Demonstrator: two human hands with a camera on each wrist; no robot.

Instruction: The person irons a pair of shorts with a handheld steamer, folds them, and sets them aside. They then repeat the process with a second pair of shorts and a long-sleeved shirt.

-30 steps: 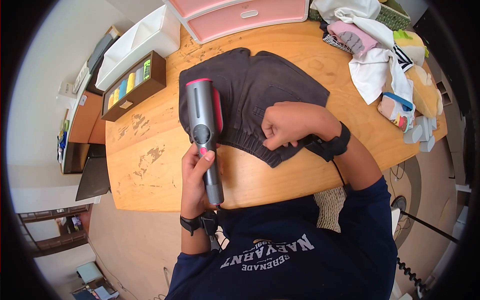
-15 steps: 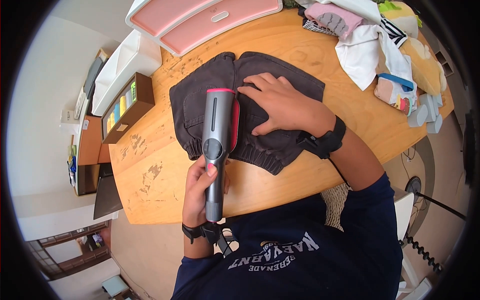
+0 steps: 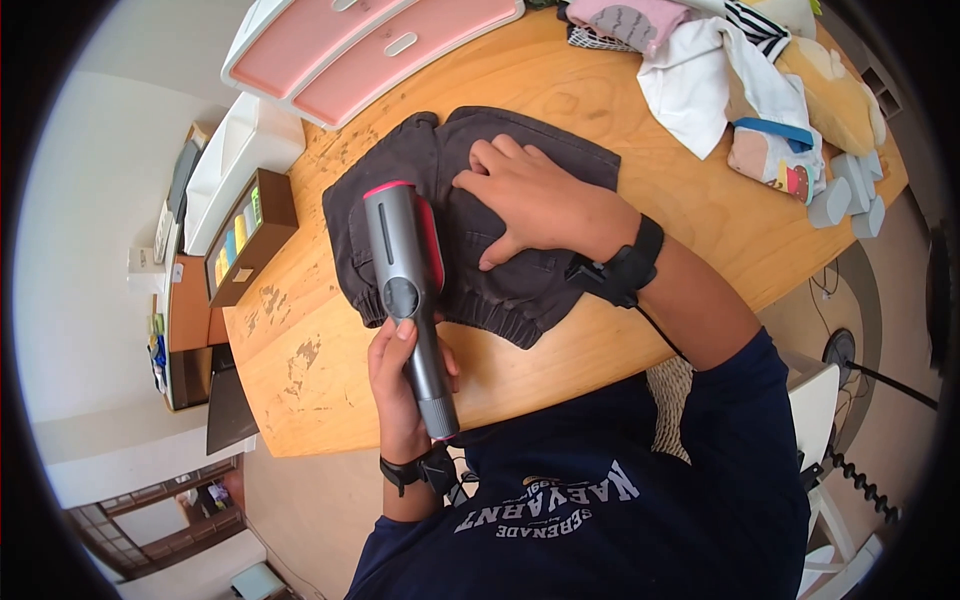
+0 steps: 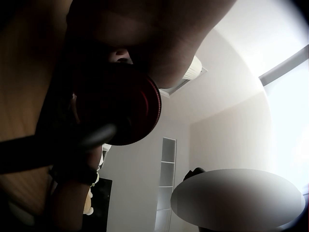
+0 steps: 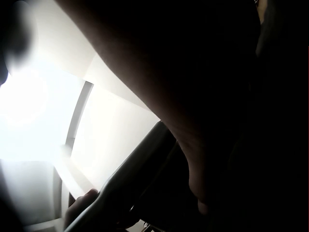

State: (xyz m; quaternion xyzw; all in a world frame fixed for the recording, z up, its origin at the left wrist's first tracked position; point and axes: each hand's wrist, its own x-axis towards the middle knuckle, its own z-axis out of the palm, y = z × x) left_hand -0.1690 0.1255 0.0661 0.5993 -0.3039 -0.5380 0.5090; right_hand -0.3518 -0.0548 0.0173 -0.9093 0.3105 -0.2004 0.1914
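My left hand [image 3: 393, 365] grips the handle of a grey and pink handheld garment steamer [image 3: 400, 240], thumb on its front. Its pink-edged head overlaps the left half of a pair of dark shorts [image 3: 385, 150], tilted slightly left. The shorts lie flat on the wooden table, their gathered elastic edge toward me. My right hand [image 3: 545, 205] rests on their right half, fingers spread and slightly bent, thumb pointing toward me. The left wrist view shows the steamer's round dark red base [image 4: 137, 108] and its cord. Much of the right wrist view is dark.
Pink drawers [image 3: 400, 75] stand at the table's back. To the left is a brown box [image 3: 270, 235] with coloured rolls, beside a white bin [image 3: 245, 150]. At the right lie a heap of clothes [image 3: 690, 85], a plush toy [image 3: 835, 90] and grey-blue blocks [image 3: 850, 190].
My right hand has gone from curled near the elastic edge to spread farther up the shorts. The steamer shifted right across the shorts, then back left, now tilted.
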